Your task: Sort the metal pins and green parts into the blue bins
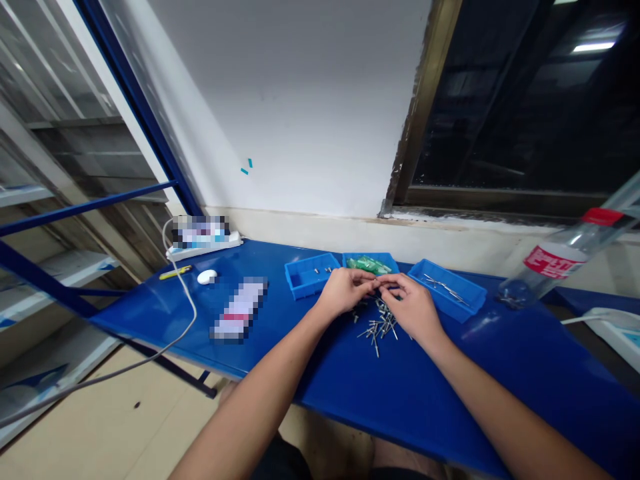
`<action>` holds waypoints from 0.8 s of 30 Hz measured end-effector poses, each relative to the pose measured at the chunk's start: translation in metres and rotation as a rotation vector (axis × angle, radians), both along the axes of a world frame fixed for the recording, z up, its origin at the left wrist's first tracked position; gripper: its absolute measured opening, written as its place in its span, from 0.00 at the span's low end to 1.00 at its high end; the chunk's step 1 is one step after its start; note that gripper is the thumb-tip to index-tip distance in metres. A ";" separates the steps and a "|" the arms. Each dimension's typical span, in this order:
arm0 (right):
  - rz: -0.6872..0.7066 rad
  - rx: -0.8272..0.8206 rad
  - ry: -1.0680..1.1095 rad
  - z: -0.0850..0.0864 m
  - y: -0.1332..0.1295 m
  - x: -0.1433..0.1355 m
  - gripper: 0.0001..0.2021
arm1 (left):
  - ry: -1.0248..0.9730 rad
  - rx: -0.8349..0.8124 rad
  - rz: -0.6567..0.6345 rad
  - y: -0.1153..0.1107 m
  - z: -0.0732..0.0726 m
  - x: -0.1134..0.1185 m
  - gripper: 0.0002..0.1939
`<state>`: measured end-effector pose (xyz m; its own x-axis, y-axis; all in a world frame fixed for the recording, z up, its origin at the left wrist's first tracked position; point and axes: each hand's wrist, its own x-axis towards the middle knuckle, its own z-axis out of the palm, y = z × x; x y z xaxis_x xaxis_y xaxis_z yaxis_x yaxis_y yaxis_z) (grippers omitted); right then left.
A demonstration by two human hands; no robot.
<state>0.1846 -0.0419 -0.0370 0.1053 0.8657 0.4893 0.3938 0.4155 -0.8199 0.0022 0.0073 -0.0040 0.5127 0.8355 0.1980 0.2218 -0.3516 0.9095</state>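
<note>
My left hand (346,291) and my right hand (407,303) meet at the fingertips over a loose pile of small metal rivets (383,325) on the blue table. Both hands are closed in a pinch; what is between the fingers is too small to make out. Behind my left hand stands a blue bin (299,288) with a few small metal pieces in it. A middle bin holds green packets (370,265). To the right of my right hand, another blue bin (465,308) contains several thin metal pins (445,288).
On the left of the blue table (165,327) lie a yellow cutter (175,272), a white oval object (207,277), a blurred-out flat item and a power strip (210,247) with a cable. A plastic bottle (555,260) leans at the right, near another white strip (615,327).
</note>
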 end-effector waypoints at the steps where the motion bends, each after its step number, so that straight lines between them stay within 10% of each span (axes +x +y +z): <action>1: -0.007 -0.006 0.002 0.000 0.000 0.000 0.10 | -0.015 -0.012 0.010 0.001 -0.002 0.001 0.12; 24: -0.027 -0.020 0.333 0.002 0.000 -0.004 0.18 | -0.062 0.008 -0.019 0.006 -0.007 0.001 0.13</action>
<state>0.1807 -0.0416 -0.0353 0.2800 0.8695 0.4070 0.1132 0.3911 -0.9134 0.0028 0.0137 -0.0108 0.5153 0.8237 0.2368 0.1579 -0.3628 0.9184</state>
